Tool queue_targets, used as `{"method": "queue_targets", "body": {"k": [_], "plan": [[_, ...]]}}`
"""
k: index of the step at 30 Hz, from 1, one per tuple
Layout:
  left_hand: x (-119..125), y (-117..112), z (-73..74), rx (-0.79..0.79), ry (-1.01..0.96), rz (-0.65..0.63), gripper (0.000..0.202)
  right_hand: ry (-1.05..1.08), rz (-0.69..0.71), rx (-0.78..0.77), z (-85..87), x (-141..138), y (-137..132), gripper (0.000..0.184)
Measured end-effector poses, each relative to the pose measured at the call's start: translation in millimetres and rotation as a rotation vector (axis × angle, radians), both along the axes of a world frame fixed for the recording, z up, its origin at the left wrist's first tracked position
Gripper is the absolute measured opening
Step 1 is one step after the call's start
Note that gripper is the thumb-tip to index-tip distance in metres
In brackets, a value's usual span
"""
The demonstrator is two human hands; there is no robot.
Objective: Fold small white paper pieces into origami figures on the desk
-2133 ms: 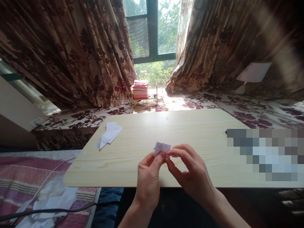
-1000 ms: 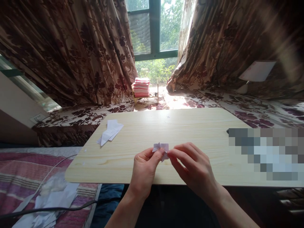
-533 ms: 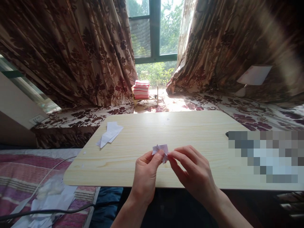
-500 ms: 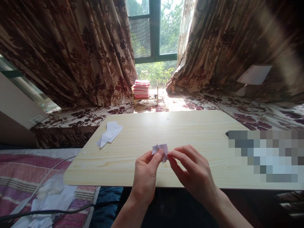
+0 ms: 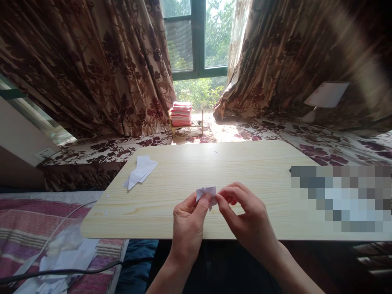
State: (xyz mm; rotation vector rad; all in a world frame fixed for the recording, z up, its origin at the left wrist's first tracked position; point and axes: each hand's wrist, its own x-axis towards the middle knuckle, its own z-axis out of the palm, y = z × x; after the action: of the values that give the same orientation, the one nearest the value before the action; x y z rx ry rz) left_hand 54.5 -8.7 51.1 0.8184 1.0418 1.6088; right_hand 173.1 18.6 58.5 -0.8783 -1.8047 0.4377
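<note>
A small piece of folded white paper (image 5: pixel 210 190) with pointed flaps is held up over the near part of the table. My left hand (image 5: pixel 190 214) is closed on it, the thumb pressing across its front. At its right edge, my right hand (image 5: pixel 245 206) pinches with thumb and index finger; the other fingers curl behind. Exactly how much paper lies between the right fingertips is hidden. Several loose white paper sheets (image 5: pixel 141 170) lie overlapping at the table's left side.
The pale wooden table (image 5: pixel 171 163) has tiny scraps at its left edge. A pixelated area covers its right end. Pink folded cloths (image 5: pixel 181 114) sit on a small rack by the window. A lamp (image 5: pixel 327 94) stands back right. More papers (image 5: pixel 69 259) and a dark cable (image 5: pixel 76 272) are at lower left.
My right hand's fingers have curled in more, with thumb and index finger now pinched at the paper's right edge. The folded paper has tilted slightly in my left hand.
</note>
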Motion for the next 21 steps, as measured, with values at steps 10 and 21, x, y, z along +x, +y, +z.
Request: {"method": "queue_targets", "body": {"k": [10,21], "plan": [[0.6,-0.8,0.5,-0.017,0.095,0.036,0.020,0.025,-0.018,-0.102,0.7,-1.8,0.9,0.013],[0.6,-3.9,0.5,0.036,0.159,0.083,0.019,0.095,0.155,-0.221,5.5,0.9,1.8,0.016]]}}
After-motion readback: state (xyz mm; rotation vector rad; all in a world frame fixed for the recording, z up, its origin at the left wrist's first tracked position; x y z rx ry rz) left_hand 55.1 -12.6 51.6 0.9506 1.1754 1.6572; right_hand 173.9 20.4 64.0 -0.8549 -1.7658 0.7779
